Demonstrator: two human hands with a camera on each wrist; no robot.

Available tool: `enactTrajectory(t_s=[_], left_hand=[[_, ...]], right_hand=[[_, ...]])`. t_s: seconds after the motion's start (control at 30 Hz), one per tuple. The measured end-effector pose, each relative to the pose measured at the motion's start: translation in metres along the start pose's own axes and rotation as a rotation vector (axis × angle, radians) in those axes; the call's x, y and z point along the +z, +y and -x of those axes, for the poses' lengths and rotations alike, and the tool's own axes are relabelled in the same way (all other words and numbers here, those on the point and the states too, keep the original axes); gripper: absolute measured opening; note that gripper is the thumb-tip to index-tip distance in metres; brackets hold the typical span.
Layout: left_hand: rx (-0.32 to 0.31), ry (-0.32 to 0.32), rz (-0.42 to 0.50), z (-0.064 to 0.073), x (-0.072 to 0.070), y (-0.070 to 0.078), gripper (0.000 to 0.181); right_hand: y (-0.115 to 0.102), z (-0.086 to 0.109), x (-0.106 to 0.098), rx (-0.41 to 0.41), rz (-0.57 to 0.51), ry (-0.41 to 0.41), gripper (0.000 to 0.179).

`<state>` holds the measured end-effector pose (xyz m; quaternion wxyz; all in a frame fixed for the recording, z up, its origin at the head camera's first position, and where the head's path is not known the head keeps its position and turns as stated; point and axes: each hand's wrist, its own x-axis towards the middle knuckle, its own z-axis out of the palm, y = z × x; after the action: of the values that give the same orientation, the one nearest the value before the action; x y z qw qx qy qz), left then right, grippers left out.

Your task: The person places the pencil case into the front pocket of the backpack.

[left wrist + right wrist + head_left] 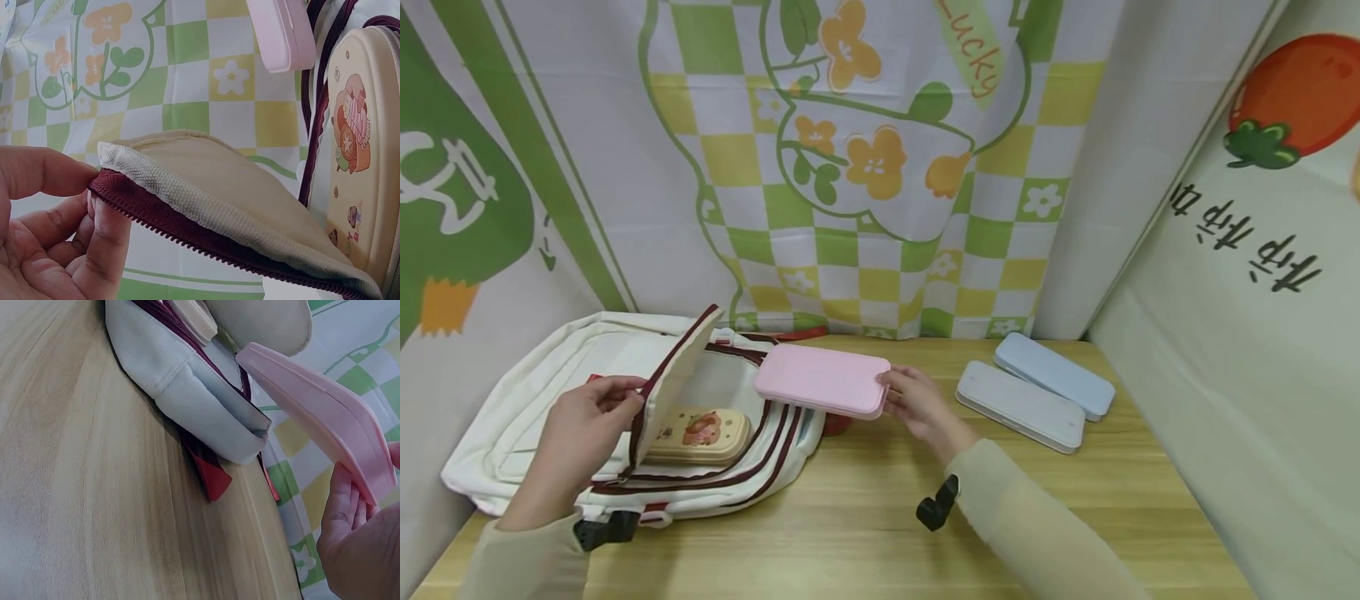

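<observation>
A white backpack with dark red zips lies on the table at the left, its front pocket open. My left hand pinches the zipped edge of the pocket flap between thumb and fingers and holds it raised. Inside the pocket lies a cream pencil case with a cartoon print. My right hand grips the right end of a pink pencil case, thumb on top and fingers beneath. The pink case is in the air, its left end over the pocket's right edge.
Two more slim cases, one grey-white and one light blue, lie side by side at the table's right. A red strap end pokes out from under the backpack. Printed curtains close off the back of the wooden table.
</observation>
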<state>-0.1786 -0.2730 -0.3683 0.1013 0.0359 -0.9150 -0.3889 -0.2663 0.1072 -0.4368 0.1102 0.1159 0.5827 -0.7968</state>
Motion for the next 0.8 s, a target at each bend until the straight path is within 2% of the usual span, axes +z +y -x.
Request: enactTrajectory(t_s=[0.57, 0.8], left_hand=[[-0.001, 0.001, -0.007, 0.001, 0.000, 0.000, 0.030], [-0.022, -0.014, 0.015, 0.001, 0.001, 0.002, 0.031]], right_hand=[[0.002, -0.017, 0.019, 0.014, -0.009, -0.026, 0.048], [0.005, -0.024, 0.030, 0.021, -0.023, -0.042, 0.052]])
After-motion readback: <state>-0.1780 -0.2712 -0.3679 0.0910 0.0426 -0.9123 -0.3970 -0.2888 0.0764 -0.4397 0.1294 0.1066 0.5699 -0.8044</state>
